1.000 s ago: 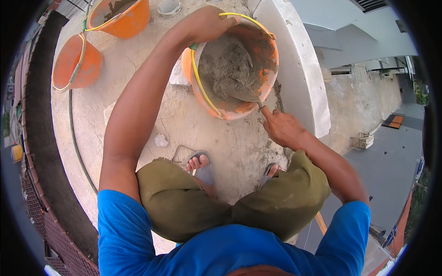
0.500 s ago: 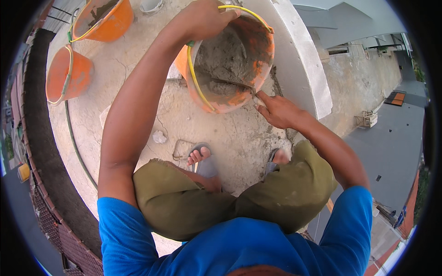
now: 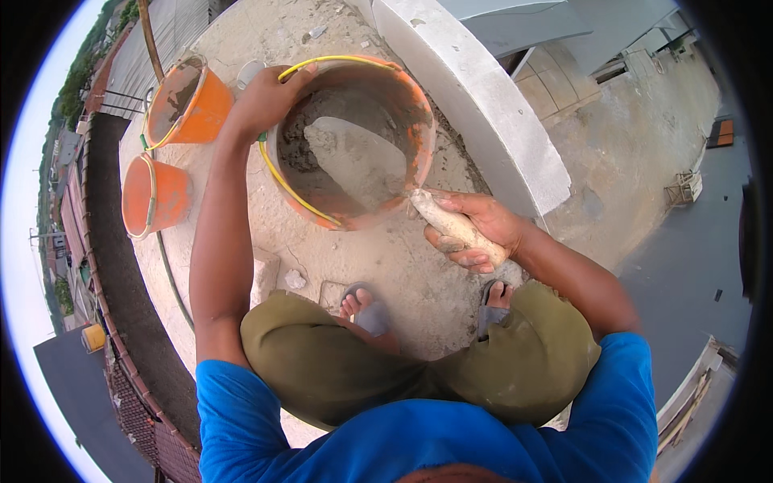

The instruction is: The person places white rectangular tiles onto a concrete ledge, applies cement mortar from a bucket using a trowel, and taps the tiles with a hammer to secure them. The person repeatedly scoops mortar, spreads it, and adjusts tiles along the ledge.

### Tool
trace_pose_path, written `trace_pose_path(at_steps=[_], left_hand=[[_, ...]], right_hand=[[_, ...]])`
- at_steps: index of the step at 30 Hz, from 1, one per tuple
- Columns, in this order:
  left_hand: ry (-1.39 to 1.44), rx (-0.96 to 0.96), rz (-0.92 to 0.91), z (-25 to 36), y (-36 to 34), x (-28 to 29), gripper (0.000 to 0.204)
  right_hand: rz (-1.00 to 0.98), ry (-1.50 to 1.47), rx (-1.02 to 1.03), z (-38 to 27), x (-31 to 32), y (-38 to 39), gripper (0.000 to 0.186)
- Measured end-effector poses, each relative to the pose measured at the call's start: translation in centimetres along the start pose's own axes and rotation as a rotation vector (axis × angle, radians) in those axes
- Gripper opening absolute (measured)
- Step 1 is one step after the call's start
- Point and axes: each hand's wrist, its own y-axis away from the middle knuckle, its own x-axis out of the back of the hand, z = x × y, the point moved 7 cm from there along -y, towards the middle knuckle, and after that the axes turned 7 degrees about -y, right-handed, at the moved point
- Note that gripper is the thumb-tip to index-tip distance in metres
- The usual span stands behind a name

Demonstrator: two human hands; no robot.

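Note:
An orange bucket (image 3: pixel 417 145) with a yellow handle stands in front of me, coated inside with wet grey mortar. My left hand (image 3: pixel 268 101) is closed on its upper left rim by the handle. My right hand (image 3: pixel 475 225) is wrapped round the pale, crusted wooden handle (image 3: pixel 451 221) of a trowel. The trowel's blade (image 3: pixel 354 161) lies inside the bucket, flat face up and smeared with mortar. Its handle points out over the bucket's lower right rim toward me.
Two orange buckets (image 3: pixel 205 105) (image 3: pixel 165 201) stand left, with a hose (image 3: pixel 173 266) and small white container (image 3: pixel 248 74) nearby. A white parapet (image 3: pixel 483 113) runs along the right, above lower ground. Roofs (image 3: pixel 133 378) lie beyond the left edge. My feet (image 3: pixel 362 306) rest on concrete.
My right hand has turned, bringing the trowel's handle into view and its blade face up in the bucket. My left hand and the bucket sit lower and further left in the picture.

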Motion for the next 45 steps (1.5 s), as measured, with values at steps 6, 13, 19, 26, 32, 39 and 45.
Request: trace_pose_path(at_steps=[6,13,19,26,32,39,45], left_hand=[[0.167,0.065,-0.07,-2.4,-1.2,-0.9,0.064],[0.075,0.125,-0.033,-0.3,-0.4,-1.6,0.065],[-0.003,0.243,-0.004,-2.4,0.7,-0.7,0.061],[-0.099,0.172,0.001,-1.1,1.7,-0.5,0.056],[-0.062,0.225,0.068,0.4,1.4,-1.3,0.058],[-0.092,0.217,-0.004,-1.1,1.2,-0.6,0.065],[-0.021,0.187,0.02,-1.9,1.4,-0.8,0.055]], right_hand=[[-0.219,-0.081,0.338,-6.8,0.3,14.4,0.047],[0.356,0.154,0.676,-9.7,14.4,29.4,0.057],[0.537,-0.07,0.744,-6.4,30.2,33.8,0.059],[0.882,-0.133,1.081,-8.6,37.1,41.0,0.048],[1.32,0.183,1.3,-11.6,38.9,39.7,0.049],[1.049,0.929,0.537,-10.0,32.5,21.5,0.046],[1.18,0.831,0.569,-15.5,28.8,31.1,0.054]])
